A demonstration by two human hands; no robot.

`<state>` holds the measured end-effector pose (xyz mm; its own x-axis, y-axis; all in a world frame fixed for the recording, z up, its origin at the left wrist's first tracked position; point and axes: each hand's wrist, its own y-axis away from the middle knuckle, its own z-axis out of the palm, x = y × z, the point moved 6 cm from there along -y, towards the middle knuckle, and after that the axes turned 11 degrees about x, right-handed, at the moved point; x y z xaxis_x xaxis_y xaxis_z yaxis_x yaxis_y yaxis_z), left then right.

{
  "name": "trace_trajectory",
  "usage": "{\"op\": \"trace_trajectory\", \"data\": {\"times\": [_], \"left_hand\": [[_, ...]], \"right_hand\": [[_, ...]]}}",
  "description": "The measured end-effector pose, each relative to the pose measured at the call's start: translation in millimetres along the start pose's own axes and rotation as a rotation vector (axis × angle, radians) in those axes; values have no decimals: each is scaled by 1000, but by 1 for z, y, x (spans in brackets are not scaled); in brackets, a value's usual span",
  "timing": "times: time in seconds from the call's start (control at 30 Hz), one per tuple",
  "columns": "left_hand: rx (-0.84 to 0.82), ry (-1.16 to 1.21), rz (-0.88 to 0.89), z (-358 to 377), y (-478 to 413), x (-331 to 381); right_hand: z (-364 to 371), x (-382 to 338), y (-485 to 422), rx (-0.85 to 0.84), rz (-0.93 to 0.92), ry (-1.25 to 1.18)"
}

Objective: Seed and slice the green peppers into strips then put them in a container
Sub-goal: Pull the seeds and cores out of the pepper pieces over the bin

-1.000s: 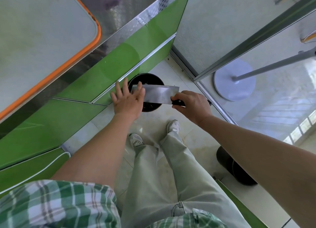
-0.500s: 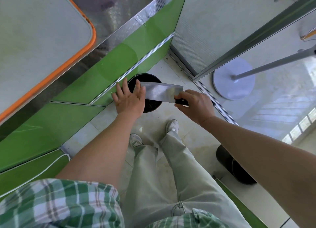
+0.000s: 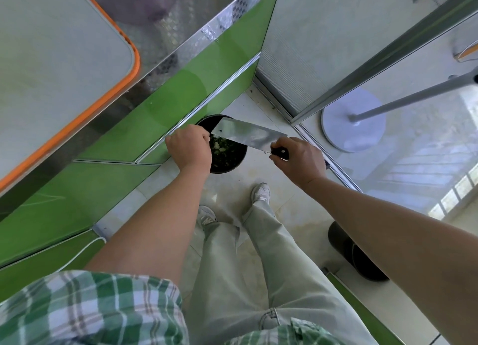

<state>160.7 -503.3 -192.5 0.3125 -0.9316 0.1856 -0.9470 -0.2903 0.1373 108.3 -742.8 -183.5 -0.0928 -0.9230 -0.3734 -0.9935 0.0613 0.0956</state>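
Standing over the floor bin (image 3: 233, 164), the person clasps the cleaver (image 3: 248, 136) in the right grip (image 3: 297, 161) above it. The left grip (image 3: 190, 148) curls at the blade tip, contents hidden. Pepper scraps (image 3: 219, 148) lie inside the bin, so seeding seems underway; slicing and boxing remain.

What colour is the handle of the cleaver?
The cleaver handle is black; the head view shows it in the right hand.

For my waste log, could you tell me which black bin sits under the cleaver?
The far bin by the green cabinet, with green scraps inside, below the cleaver; the near bin sits apart, partly behind the right arm.
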Motion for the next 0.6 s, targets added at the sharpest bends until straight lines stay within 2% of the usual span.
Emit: {"op": "trace_trajectory", "data": {"times": [0.2, 0.4, 0.47, 0.53, 0.6], "left_hand": [[6, 58, -33, -8, 1, 2], [-16, 10, 141, -11, 7, 11], [-20, 87, 125, -14, 7, 10], [-102, 329, -39, -14, 5, 7], [-284, 723, -392, -3, 5, 3]], "right_hand": [[0, -1, -5, -13, 188, -149], [-8, -11, -7, 3, 268, -348], [-15, -14, -9, -1, 298, -401], [-21, -17, -11, -23, 336, -457], [-25, -18, -12, -46, 392, -518]]}}
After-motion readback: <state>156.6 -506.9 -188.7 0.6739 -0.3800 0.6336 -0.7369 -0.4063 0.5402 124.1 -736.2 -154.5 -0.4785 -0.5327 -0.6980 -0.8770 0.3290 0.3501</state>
